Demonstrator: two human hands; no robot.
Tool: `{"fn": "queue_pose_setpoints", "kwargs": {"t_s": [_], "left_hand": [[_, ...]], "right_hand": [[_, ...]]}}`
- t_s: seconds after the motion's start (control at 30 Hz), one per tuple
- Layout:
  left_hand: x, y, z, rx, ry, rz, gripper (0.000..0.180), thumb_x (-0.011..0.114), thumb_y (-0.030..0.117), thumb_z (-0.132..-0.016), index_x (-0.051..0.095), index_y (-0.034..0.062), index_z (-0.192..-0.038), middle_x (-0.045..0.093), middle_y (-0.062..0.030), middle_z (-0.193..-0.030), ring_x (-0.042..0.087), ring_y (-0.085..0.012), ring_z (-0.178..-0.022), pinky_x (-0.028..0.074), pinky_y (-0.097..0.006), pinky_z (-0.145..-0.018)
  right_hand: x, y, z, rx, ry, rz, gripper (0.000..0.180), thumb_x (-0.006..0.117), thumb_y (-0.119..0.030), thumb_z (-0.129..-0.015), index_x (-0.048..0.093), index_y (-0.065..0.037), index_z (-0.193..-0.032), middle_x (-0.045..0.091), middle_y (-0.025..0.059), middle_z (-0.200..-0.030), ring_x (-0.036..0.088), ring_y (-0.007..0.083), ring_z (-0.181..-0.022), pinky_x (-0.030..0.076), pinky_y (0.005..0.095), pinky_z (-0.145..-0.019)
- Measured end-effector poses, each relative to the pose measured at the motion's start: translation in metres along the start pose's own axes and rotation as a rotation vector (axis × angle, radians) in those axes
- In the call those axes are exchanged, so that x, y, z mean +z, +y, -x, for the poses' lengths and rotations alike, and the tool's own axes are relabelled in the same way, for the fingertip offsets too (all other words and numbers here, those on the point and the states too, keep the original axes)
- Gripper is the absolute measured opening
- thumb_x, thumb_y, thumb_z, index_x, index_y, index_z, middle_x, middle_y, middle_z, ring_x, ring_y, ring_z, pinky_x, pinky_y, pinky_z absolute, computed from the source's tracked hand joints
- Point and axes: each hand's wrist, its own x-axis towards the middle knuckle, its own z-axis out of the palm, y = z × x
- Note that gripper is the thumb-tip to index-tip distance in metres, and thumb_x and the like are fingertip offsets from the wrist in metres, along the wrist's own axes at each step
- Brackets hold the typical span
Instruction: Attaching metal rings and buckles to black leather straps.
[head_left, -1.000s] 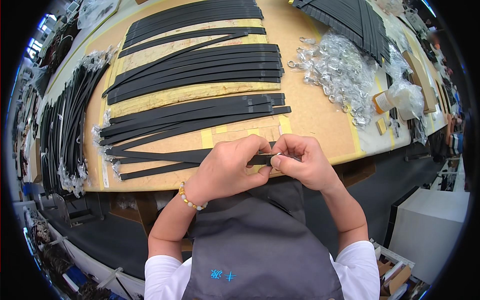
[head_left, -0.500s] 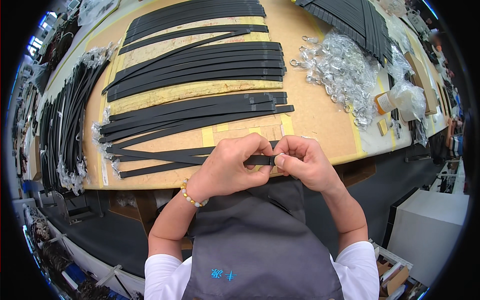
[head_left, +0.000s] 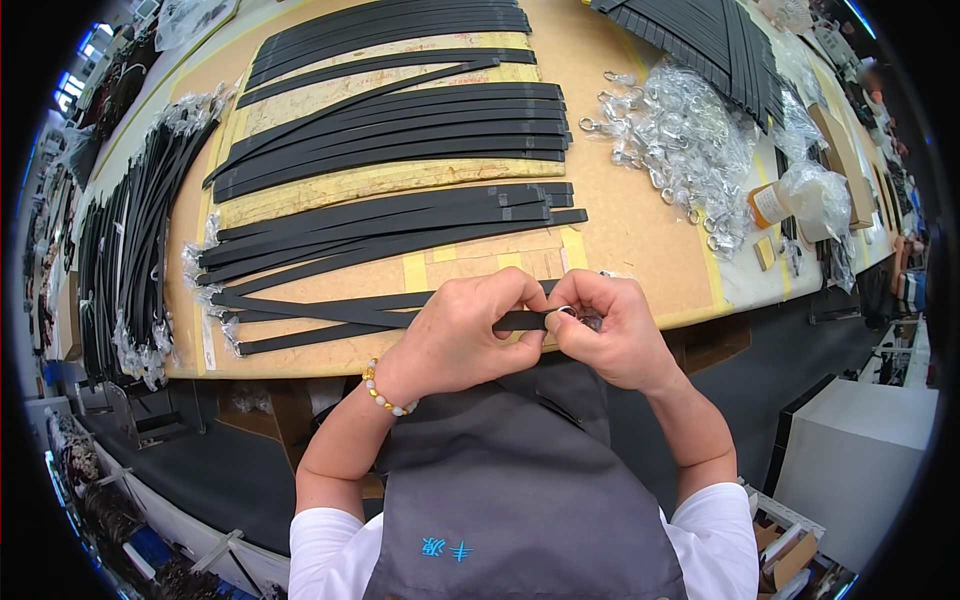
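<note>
My feed shows a tan table point(head_left: 640, 240) bearing a yellowed board point(head_left: 420, 180) and black straps point(head_left: 380, 212). I see plastic-wrapped metal fittings point(head_left: 690, 140) heaped rightward.

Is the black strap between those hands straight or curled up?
Straight: the black strap shows flat between left hand and right hand.

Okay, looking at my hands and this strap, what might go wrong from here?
The small metal piece in your right hand might slip. Near the front edge of the table, it could drop to the floor. Left of your left hand, crossed straps might tangle with the held strap.
</note>
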Motion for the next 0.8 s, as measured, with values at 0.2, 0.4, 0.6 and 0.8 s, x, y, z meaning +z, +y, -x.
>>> {"fn": "queue_pose_setpoints", "kwargs": {"t_s": [0.2,0.4,0.6,0.8], "left_hand": [[-0.001,0.001,0.0,0.019,0.004,-0.033,0.025,0.079,0.006,-0.077,0.064,0.0028,-0.098,0.073,-0.0088,-0.089,0.069,-0.0201,-0.064,0.056,-0.03,-0.058],[0.001,0.0,0.0,0.06,0.054,-0.039,0.023,0.081,0.003,-0.073,0.067,0.0027,-0.09,0.07,-0.0064,-0.079,0.069,-0.0147,-0.066,0.055,-0.026,-0.059],[-0.011,0.004,0.002,0.025,-0.006,0.059,0.021,0.08,0.001,-0.077,0.067,0.001,-0.094,0.072,-0.0081,-0.084,0.072,-0.0164,-0.073,0.057,-0.027,-0.062],[-0.015,0.009,0.002,0.048,-0.042,0.079,0.023,0.08,-0.001,-0.079,0.067,-0.0004,-0.098,0.074,-0.0097,-0.09,0.075,-0.0172,-0.081,0.06,-0.028,-0.065]], "right_hand": [[0.004,0.0,0.002,-0.033,0.039,0.071,0.013,0.07,-0.011,-0.088,0.065,0.0,-0.09,0.059,-0.0008,-0.069,0.051,0.0042,-0.064,0.042,0.0251,-0.057],[0.009,0.004,0.001,-0.055,0.051,0.066,0.013,0.069,-0.011,-0.089,0.061,-0.001,-0.087,0.056,-0.0001,-0.065,0.048,0.0043,-0.06,0.041,0.0257,-0.054],[0.005,0.013,0.001,-0.061,-0.103,-0.141,0.019,0.069,-0.02,-0.1,0.062,-0.003,-0.097,0.059,-0.0042,-0.078,0.048,0.0026,-0.069,0.04,0.0222,-0.06],[-0.014,0.011,-0.005,0.104,-0.342,-0.321,0.026,0.067,-0.029,-0.104,0.064,-0.004,-0.099,0.061,-0.0056,-0.083,0.05,0.0027,-0.075,0.041,0.0214,-0.064]]}}
